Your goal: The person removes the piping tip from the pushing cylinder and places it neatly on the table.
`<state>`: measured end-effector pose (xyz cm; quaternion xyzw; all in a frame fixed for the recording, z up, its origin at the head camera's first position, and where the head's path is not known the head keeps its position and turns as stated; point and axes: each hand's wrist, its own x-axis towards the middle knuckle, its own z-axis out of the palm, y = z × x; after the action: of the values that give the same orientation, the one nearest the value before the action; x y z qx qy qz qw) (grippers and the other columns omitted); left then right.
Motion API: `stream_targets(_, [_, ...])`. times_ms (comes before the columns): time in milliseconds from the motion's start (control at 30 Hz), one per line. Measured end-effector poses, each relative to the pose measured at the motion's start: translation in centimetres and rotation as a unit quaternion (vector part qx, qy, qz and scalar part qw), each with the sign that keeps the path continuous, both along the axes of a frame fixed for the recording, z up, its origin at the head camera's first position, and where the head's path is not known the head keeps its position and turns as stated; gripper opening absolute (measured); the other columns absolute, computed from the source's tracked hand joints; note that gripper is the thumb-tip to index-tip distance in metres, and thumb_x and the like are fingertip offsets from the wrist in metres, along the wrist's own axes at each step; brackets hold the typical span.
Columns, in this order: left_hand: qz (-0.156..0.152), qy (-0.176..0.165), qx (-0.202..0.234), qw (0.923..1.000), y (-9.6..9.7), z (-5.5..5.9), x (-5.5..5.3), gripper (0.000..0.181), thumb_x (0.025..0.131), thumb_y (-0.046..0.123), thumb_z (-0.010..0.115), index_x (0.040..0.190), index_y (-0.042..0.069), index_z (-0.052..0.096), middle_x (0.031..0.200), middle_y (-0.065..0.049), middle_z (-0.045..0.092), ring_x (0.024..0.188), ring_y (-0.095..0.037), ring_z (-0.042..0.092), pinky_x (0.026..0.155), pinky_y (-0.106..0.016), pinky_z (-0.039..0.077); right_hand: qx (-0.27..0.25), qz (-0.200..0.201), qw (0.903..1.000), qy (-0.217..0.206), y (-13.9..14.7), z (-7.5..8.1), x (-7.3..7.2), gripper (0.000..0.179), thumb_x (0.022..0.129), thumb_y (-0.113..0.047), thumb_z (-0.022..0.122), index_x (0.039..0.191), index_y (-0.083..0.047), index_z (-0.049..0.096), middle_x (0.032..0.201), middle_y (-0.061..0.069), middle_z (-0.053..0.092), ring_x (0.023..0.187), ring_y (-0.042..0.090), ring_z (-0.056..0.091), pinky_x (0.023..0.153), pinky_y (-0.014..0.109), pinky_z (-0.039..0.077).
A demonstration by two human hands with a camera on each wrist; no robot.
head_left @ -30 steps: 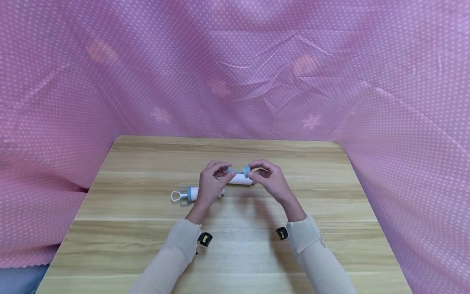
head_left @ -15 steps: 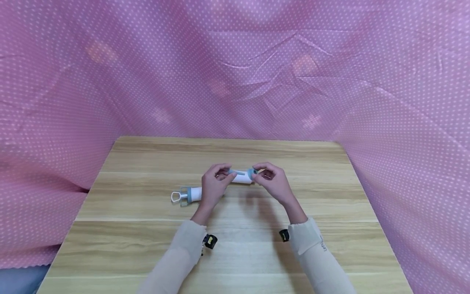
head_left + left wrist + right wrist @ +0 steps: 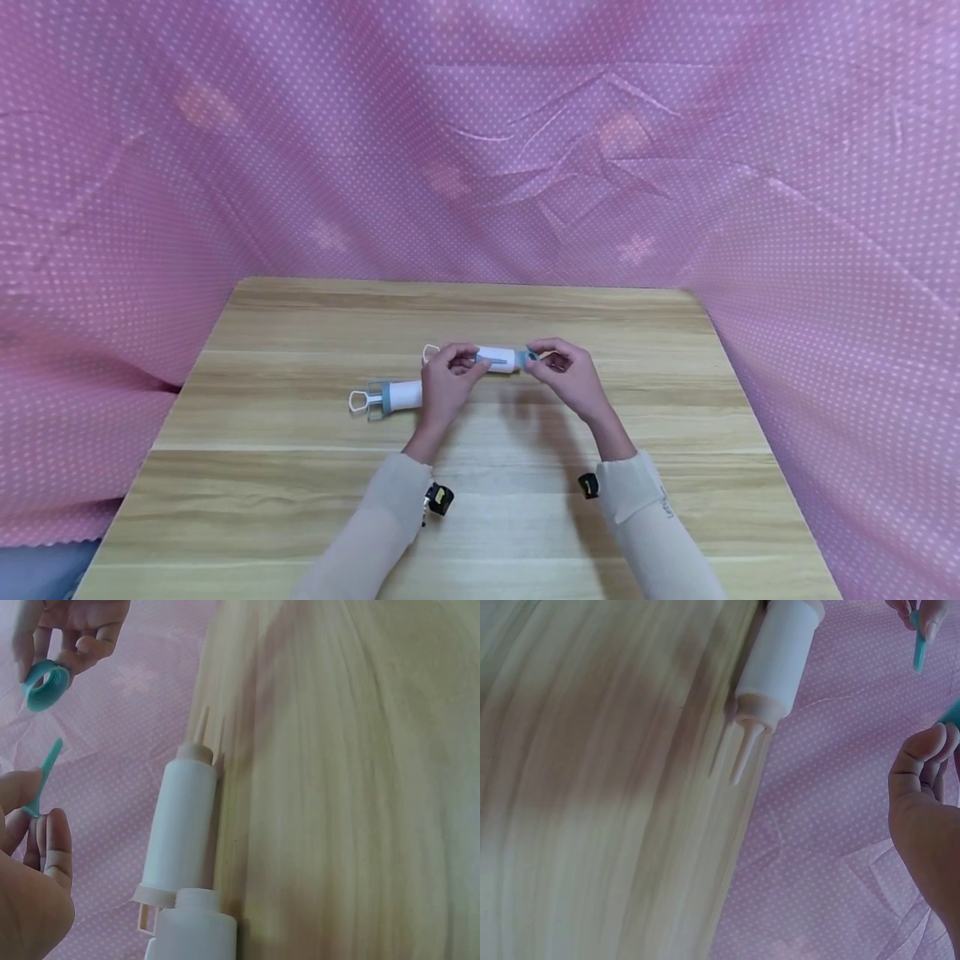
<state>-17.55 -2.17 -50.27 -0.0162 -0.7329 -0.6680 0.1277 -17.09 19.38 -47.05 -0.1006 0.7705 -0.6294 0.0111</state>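
Note:
My left hand (image 3: 448, 383) pinches a thin teal nozzle (image 3: 47, 771) by its wider base, the narrow tip pointing at the right hand. Between the thumb and fingers of my right hand (image 3: 573, 382) is a teal threaded ring cap (image 3: 46, 697), its opening visible in the left wrist view. Nozzle and ring are apart, both held above the table. Behind the hands lies a white syringe-like tube (image 3: 180, 825) with a nozzle fitted on its end. A second white tube (image 3: 405, 395) lies nearer, partly hidden by the left hand; its end shows a bare neck (image 3: 199, 900).
The wooden table (image 3: 300, 500) carries both tubes on their sides. A white loop handle (image 3: 359, 402) sticks out leftward from the nearer tube. Pink dotted cloth (image 3: 480, 167) hangs behind the table and along both sides.
Both hands have shifted slightly right and toward the body. The ring has moved away from the nozzle and turned, so its opening now shows. The tubes lie where they were.

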Motion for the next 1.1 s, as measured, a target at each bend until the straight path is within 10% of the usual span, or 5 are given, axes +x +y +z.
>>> stream_targets(533, [0.003, -0.003, -0.012, 0.9999, 1.8, -2.2, 0.8, 0.026, 0.08, -0.002, 0.082, 0.101, -0.01, 0.072, 0.095, -0.025, 0.07, 0.081, -0.028, 0.07, 0.072, -0.022, 0.059, -0.002, -0.014, 0.9995, -0.029, 0.5, 1.5, 1.6, 0.032, 0.091, -0.001, 0.072, 0.118, 0.014, 0.064, 0.106, 0.025, 0.064, 0.076, 0.008, 0.059, 0.064, 0.018, 0.049])
stream_targets(1100, [-0.013, -0.103, -0.1, 0.9896, 4.1, -4.3, 1.6, 0.024, 0.084, 0.015, 0.08, 0.106, 0.006, 0.075, 0.093, -0.002, 0.073, 0.083, -0.013, 0.068, 0.077, -0.032, 0.058, 0.02, -0.036, 0.9987, -0.029, 1.8, -0.2, 1.8, 0.031, 0.09, 0.001, 0.073, 0.117, 0.014, 0.064, 0.11, 0.026, 0.064, 0.075, 0.011, 0.059, 0.063, 0.018, 0.048])
